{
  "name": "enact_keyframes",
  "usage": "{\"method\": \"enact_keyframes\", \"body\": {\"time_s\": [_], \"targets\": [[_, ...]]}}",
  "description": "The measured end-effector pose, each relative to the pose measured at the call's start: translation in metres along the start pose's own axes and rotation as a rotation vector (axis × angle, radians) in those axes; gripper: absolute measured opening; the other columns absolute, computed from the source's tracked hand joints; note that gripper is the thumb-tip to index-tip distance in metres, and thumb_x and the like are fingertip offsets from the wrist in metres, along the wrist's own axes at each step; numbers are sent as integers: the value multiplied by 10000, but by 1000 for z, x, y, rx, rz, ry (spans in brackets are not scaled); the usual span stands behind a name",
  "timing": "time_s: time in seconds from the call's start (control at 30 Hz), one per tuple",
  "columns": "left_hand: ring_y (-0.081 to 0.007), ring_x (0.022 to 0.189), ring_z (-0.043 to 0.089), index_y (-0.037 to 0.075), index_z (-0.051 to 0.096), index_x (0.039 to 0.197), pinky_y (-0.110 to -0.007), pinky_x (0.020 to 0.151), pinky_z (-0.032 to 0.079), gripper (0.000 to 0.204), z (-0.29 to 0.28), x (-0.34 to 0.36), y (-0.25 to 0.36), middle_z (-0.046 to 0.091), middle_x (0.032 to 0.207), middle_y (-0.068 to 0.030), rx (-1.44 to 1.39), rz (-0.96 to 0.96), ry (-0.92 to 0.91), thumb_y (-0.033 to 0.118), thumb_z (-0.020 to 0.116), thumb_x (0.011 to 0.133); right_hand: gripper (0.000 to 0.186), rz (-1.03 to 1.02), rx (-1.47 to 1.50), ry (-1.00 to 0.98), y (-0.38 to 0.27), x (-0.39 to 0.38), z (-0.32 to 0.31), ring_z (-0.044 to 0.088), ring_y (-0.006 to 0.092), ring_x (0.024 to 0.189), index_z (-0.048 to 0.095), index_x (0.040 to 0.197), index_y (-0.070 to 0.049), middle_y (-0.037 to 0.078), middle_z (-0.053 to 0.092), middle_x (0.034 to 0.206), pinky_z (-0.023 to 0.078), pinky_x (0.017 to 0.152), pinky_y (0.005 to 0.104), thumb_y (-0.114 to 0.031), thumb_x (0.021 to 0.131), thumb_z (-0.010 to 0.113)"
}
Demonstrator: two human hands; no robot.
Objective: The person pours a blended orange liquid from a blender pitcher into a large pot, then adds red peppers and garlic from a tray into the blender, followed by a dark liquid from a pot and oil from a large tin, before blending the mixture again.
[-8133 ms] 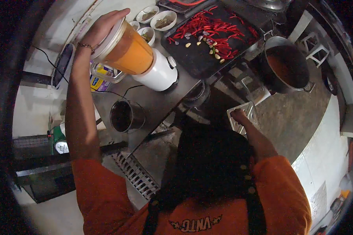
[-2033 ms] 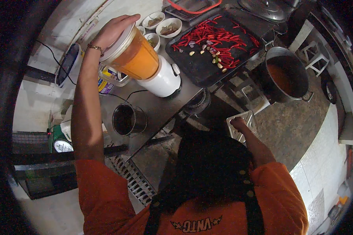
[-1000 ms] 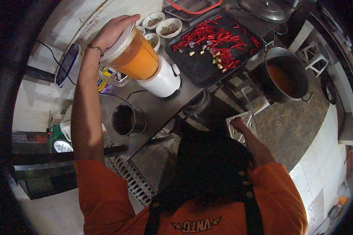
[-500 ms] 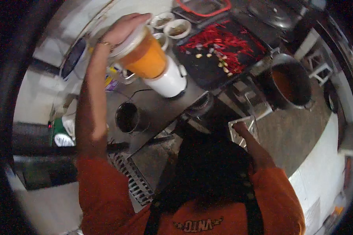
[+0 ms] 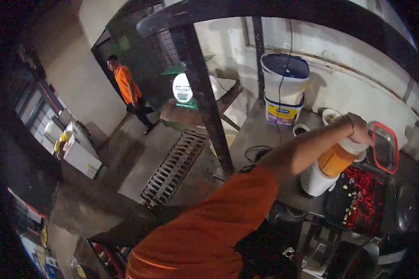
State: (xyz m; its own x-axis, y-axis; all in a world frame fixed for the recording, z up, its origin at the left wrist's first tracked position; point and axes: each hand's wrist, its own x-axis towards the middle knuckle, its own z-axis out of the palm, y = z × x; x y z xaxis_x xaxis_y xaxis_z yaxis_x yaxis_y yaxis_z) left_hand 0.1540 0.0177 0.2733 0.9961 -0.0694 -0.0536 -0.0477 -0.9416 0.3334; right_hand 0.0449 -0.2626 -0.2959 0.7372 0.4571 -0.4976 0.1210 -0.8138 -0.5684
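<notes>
My left hand (image 5: 358, 132) lies over the lid of the blender jar (image 5: 335, 160), its fingers bent over the rim. The jar holds orange puree and sits on a white base (image 5: 314, 182). Just right of the base, a black tray (image 5: 335, 204) holds red chillies (image 5: 362, 202) and pale peeled cloves. Small white bowls (image 5: 333, 113) stand behind the blender, one partly hidden by my arm. A red-rimmed container (image 5: 385, 144) is at the right. My right hand is out of view.
Two stacked tubs (image 5: 284, 110) stand on the counter by a black post (image 5: 221, 153). A person in orange (image 5: 128, 90) walks at the back left, near a white chest (image 5: 81, 158). A green scale (image 5: 186, 97) and a floor grate (image 5: 165, 181) are left of the counter. A pot (image 5: 356, 258) is at lower right.
The view has swung left and up, bringing a person and doorway into sight. The blender now appears at the right, with my left hand still on it. My right hand has dropped from view.
</notes>
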Motion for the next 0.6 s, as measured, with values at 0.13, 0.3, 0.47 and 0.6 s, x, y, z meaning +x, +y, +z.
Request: {"method": "enact_keyframes", "body": {"time_s": [0.13,0.3,0.47,0.6], "targets": [[-301,1015,599,106,654,1065,-380,881,457,687,4,12,-6,625,1093,-156,-15,-52,22,667,521,692,208,-37,-28,-41,-34,15,1,632,287,766,656,876,-95,157,637,801,495,662,433,-207,701,670],[-292,988,613,92,644,1073,-380,869,462,710,-8,-4,1,641,1043,-165,-63,-55,9,668,557,667,205,-45,-47,-56,-54,29,6,630,277,747,655,858,-91,156,632,780,498,651,423,-217,698,672],[-261,1042,588,171,633,1123,-362,882,449,664,-9,-10,2,623,1105,-134,-60,-93,18,657,548,680,203,-57,-73,-59,-70,33,11,628,267,728,654,841,-86,156,627,760,502,641,414,-226,695,674],[-264,1055,579,160,631,1122,-361,896,440,659,-13,-21,-7,624,1104,-129,34,-181,29,652,537,694,204,-77,-75,-75,-69,33,20,626,259,713,653,826,-82,155,622,744,504,632,406,-234,692,675]]}}
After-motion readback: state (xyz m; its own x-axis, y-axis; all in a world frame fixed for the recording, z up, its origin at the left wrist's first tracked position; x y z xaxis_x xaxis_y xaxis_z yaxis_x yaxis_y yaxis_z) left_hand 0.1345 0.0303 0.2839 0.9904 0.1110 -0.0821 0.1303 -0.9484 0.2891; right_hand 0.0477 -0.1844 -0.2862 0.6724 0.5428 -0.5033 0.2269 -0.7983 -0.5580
